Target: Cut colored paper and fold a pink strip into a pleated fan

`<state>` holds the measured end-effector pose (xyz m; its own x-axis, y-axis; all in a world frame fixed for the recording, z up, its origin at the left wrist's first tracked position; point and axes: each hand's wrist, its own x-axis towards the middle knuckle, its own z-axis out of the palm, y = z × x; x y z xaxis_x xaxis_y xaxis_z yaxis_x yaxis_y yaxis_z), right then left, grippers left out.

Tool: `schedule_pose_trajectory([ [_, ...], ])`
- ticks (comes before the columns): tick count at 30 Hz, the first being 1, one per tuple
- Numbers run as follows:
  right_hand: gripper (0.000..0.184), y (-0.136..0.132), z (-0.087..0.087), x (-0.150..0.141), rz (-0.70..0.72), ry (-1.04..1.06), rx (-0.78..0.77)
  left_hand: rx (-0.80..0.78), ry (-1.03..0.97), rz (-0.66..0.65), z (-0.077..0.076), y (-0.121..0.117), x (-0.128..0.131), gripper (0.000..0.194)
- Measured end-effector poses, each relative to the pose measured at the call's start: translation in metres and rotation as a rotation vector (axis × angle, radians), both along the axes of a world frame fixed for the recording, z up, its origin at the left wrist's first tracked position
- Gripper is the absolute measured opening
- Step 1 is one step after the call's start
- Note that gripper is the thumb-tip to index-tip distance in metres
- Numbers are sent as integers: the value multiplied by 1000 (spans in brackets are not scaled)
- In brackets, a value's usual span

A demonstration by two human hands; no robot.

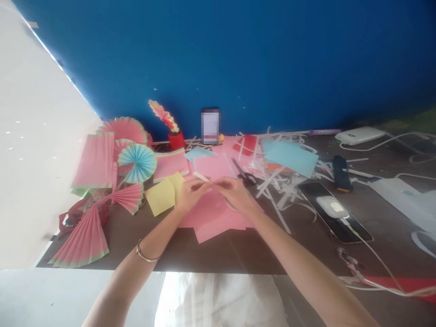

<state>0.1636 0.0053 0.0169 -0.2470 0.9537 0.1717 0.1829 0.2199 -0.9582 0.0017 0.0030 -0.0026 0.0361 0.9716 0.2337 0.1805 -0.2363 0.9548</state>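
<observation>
My left hand (191,193) and my right hand (235,193) meet fingertip to fingertip over pink paper sheets (211,222). Between the fingers of my left hand is a narrow white strip (201,176), its end poking out at the upper left. My right hand's fingers are pinched together beside it; what they hold, if anything, is hidden. Yellow paper pieces (160,197) lie just left of my left hand. Scissors (243,172) rest beyond my right hand, next to a heap of white paper strips (281,190).
Folded pink paper fans (83,240) and a blue pleated rosette (138,162) crowd the left. A phone (210,125) leans against the blue wall. On the right are light blue paper (291,156), another phone (320,200), a white power bank (359,135) and cables.
</observation>
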Motion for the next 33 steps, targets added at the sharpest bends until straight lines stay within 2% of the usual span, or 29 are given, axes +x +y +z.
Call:
schedule_pose_trajectory([
  [5,24,-2,-3,0,36,-37,40,-3,22,85,1,1,0,25],
  [10,15,-6,-1,-2,-88,-234,176,7,-5,129,2,1,-2,27],
  [13,13,-5,-2,-1,-100,-264,200,10,-14,148,2,1,-2,28],
  [21,24,-3,-7,0,-49,-146,83,-107,-132,-60,-5,6,1,23],
  [27,26,-4,-6,1,-9,-208,-6,-117,-197,-106,-8,6,0,23],
  [33,31,-6,5,2,145,-138,-60,-136,-287,-71,-9,8,-1,23],
])
